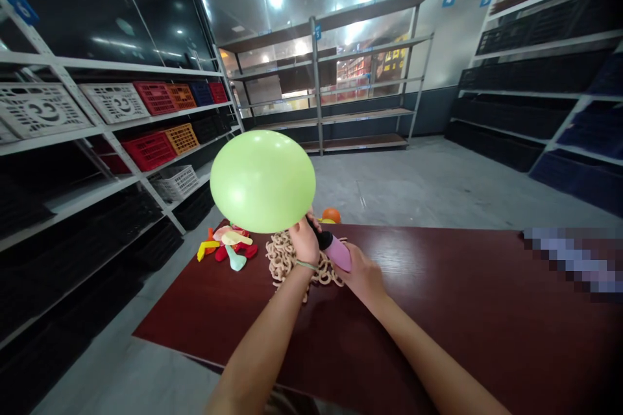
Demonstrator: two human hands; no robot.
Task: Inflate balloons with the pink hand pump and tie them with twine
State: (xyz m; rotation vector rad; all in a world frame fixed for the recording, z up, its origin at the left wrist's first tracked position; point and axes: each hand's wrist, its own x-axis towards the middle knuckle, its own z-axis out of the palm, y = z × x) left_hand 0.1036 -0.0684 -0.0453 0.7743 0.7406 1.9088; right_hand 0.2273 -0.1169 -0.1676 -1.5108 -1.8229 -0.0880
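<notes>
A large inflated light-green balloon (263, 180) rises above the table's far edge. My left hand (305, 243) is closed at the balloon's lower right end, where its neck meets the black end of a purple-and-black balloon pump (337, 253); the neck itself is hidden. My right hand (364, 275) is wrapped round the purple part of the pump. Beneath and around my hands lies a pile of beige ring-like curled pieces (282, 261). To the left rest several limp balloons (237, 258) in red, yellow, orange, pink and pale green.
A dark red-brown table (438, 318) extends to the right, with a pixelated patch at its right side. Something round and orange (331, 214) shows behind my hands. Shelves with crates (156, 98) line the left wall, and a metal rack (318, 87) stands beyond the grey floor.
</notes>
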